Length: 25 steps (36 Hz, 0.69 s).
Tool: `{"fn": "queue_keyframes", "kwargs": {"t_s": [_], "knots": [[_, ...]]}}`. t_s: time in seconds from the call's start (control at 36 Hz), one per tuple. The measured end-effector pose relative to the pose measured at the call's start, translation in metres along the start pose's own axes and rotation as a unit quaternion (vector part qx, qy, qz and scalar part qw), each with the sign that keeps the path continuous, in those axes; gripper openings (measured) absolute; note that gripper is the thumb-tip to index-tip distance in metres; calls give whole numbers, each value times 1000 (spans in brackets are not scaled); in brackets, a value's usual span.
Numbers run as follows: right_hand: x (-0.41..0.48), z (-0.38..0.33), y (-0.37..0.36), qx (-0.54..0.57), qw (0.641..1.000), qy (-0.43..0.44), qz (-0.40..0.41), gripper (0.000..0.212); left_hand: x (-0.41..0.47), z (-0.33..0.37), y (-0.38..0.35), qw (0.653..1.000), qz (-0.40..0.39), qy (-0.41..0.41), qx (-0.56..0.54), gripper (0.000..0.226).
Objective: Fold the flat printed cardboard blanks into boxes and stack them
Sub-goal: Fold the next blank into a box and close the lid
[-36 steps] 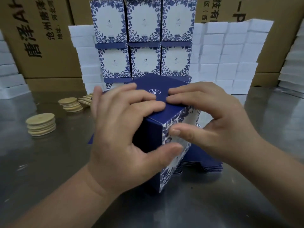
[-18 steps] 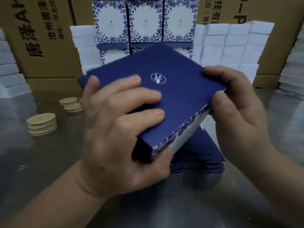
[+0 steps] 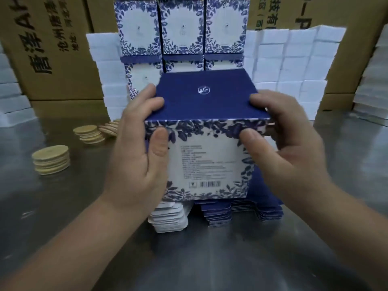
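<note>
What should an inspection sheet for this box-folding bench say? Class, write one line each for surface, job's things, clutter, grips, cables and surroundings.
Surface: grey metal tabletop, glossy.
Job's things: folded blue-and-white floral cardboard box, closed and held over a pile of flat navy cardboard blanks; finished floral boxes are stacked in rows behind.
Clutter: stacks of round tan discs at the left; a pile of white flat rounded cards beside the blanks.
Grips: left hand and right hand both hold the box, thumbs on its front, fingers on its navy top.
Cables: nothing seen.
Surroundings: stacked white blocks and brown printed cardboard cartons along the back.
</note>
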State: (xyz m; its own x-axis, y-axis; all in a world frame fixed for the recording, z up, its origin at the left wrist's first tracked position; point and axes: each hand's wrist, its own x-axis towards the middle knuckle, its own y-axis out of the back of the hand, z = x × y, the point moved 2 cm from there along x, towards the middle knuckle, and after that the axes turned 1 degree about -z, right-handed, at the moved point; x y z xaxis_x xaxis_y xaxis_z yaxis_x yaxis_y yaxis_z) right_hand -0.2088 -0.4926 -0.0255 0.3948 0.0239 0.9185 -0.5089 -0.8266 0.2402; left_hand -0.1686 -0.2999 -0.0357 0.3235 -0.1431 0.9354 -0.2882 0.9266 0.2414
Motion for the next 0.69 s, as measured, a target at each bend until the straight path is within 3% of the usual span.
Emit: {"fn": "queue_keyframes", "kwargs": {"t_s": [0.08,0.31,0.56,0.69], "knots": [[0,6,-4,-7,999,-43,-21,22,-2,-6,-3,999,-20,45,0,28],[0,6,-4,-60,997,-19,-38,21,-2,-8,-3,999,-15,39,-10,25],[3,1,-6,-16,999,-9,-47,14,-1,0,-2,1000,-23,16,-2,18],[6,-5,-11,-30,998,-7,-58,23,3,8,-3,999,-25,14,15,16]]}}
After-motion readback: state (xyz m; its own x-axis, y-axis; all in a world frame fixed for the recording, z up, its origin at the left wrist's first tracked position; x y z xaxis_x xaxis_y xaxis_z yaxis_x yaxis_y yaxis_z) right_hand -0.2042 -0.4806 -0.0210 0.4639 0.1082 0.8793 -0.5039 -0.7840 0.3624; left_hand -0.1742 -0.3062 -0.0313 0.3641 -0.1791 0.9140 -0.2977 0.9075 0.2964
